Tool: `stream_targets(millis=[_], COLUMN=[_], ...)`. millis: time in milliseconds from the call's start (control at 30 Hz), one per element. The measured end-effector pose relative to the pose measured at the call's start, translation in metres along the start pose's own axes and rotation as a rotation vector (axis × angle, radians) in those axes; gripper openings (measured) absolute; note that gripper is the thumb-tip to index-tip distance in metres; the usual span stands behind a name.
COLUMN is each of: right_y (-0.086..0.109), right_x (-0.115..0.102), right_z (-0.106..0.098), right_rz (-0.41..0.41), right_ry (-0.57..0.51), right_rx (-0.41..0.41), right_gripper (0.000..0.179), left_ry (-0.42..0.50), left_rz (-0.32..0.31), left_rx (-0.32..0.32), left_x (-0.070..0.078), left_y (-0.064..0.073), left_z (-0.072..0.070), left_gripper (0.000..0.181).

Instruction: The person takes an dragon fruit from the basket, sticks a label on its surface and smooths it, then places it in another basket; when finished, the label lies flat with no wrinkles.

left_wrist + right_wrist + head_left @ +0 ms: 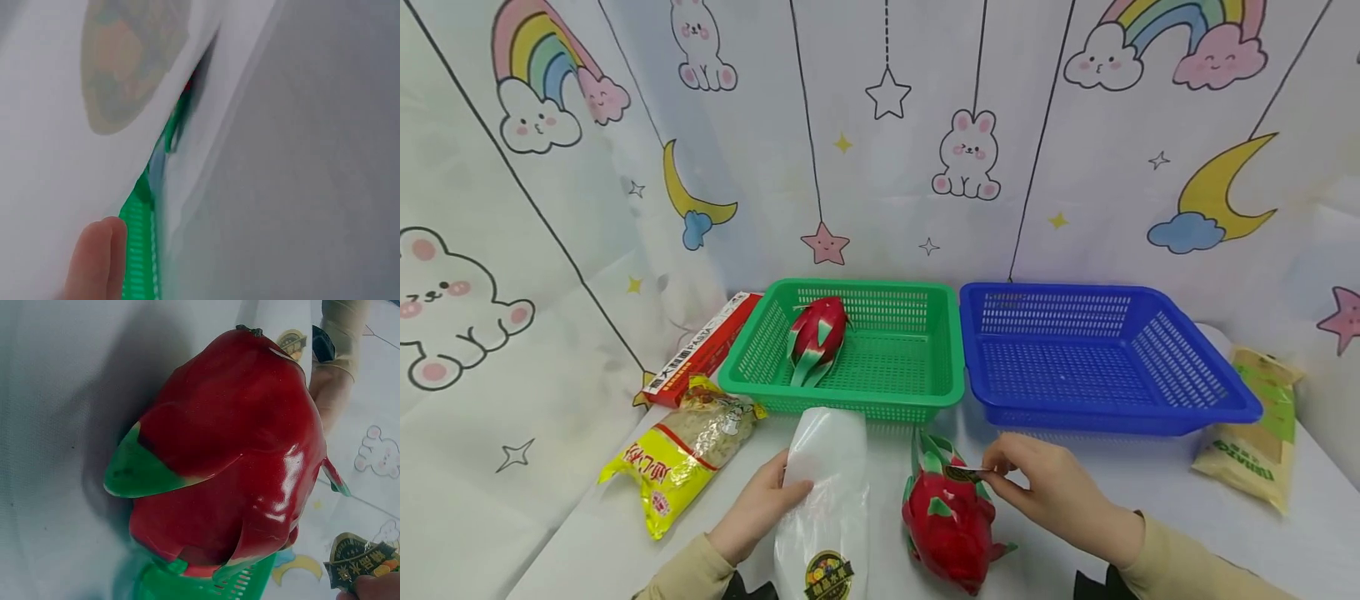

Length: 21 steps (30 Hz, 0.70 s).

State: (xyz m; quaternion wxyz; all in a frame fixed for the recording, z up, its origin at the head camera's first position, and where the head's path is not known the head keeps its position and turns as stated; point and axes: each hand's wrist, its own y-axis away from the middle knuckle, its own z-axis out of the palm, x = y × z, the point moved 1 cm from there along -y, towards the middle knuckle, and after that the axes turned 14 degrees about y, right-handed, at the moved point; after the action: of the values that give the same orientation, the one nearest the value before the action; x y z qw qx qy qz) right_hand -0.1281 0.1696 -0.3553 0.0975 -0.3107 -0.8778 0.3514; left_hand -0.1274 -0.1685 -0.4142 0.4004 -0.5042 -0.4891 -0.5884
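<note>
My left hand (758, 506) pinches a glossy white sticker sheet (826, 475), thumb on its face; a round dark fruit label (829, 575) shows near its lower end. In the left wrist view, the sheet (50, 156) fills much of the picture beside two fingertips (94, 256). Between thumb and fingers, my right hand (1060, 493) pinches a loose sticker (357, 561), black and gold with Chinese characters, by its edge. That hand is at the upper right of a red dragon fruit (951, 529) with green-tipped scales, lying on the white table. Whether the sticker touches the fruit, I cannot tell.
A green basket (842, 403) at the back holds another dragon fruit (822, 333). Right of it stands a blue basket (1112, 417). A yellow snack bag (692, 450) and a red box (707, 350) lie left; a beige-green bag (1255, 442) lies right. Behind hangs a patterned curtain (895, 183).
</note>
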Motion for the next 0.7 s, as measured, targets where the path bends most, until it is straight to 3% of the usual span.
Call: stream_targets(millis=[300, 467, 700], right_y=[0.005, 0.004, 0.004], right_x=[0.002, 0.002, 0.002], right_z=[-0.001, -0.001, -0.001], right_rz=[0.051, 0.048, 0.041], right_ry=[0.003, -0.003, -0.014], right_rx=[-0.034, -0.042, -0.037], right_gripper=[0.022, 0.015, 0.014], left_ry=[-0.080, -0.260, -0.494], left_rz=[-0.067, -0.047, 0.029], left_rx=[0.157, 0.240, 0.262], left_x=[-0.013, -0.014, -0.012], left_y=[-0.004, -0.006, -0.009], left_z=[-0.017, -0.023, -0.029], left_gripper=[0.049, 0.050, 0.052])
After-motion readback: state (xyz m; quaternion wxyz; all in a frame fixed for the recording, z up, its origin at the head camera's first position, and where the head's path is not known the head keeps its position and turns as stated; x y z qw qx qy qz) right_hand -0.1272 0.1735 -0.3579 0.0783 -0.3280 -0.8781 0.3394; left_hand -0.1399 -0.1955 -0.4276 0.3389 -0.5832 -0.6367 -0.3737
